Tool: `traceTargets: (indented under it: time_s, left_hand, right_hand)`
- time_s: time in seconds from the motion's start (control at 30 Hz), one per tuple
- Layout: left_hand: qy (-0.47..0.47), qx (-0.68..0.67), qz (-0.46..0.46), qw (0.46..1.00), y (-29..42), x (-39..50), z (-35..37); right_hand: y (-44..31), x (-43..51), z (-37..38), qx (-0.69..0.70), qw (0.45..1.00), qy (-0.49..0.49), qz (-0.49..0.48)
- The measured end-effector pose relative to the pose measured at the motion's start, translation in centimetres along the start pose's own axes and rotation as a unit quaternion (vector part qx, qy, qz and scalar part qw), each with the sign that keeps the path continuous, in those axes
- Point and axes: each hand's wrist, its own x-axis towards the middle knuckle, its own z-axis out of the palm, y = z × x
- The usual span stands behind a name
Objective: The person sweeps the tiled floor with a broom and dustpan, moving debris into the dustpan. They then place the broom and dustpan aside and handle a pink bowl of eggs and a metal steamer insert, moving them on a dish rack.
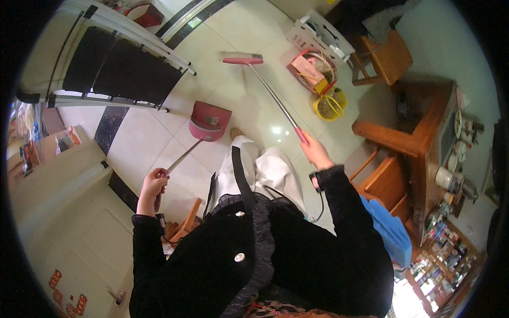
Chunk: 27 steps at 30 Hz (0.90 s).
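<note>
My right hand (316, 150) grips the pink handle end of a long-handled broom (277, 101). The broom's pink head (242, 61) and its blurred bristles are out ahead of me, over the pale tiled floor (222, 89). At the left, my left hand (155, 185) is closed around the handle of a long-handled dustpan (185, 156). Its red pan (210, 121) rests on the floor in front of my feet, with some greyish debris inside. The broom head is apart from the pan, farther forward and to the right.
Left stands a folding frame with black panels (123, 65), near a white door (91, 234). Right of the broom are a red basket with boxes (312, 71), a yellow bucket (329, 107) and a white crate (320, 35). A wooden table (427, 131) and wooden chairs (383, 57) line the right side.
</note>
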Motion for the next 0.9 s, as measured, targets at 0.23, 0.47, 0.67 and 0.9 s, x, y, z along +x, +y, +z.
traceTargets:
  time_s: [0.23,0.47,0.67,0.9]
  left_hand:
    - [0.005,-0.004,-0.011,1.000,5.5,2.9,4.0]
    - [0.027,0.032,-0.027,0.999,11.8,4.9,10.2]
    - [0.030,-0.011,-0.051,0.998,14.9,6.1,12.9]
    - [0.058,-0.139,-0.069,0.986,13.6,2.6,15.5]
  right_hand:
    - [-3.1,6.5,-6.9,0.232,0.964,-0.055,0.119]
    - [-6.2,4.1,-10.5,0.329,0.890,-0.204,0.240]
    - [-9.3,9.2,-20.3,0.227,0.947,-0.179,0.138]
    - [-18.3,33.4,-22.0,0.115,0.966,-0.006,-0.230]
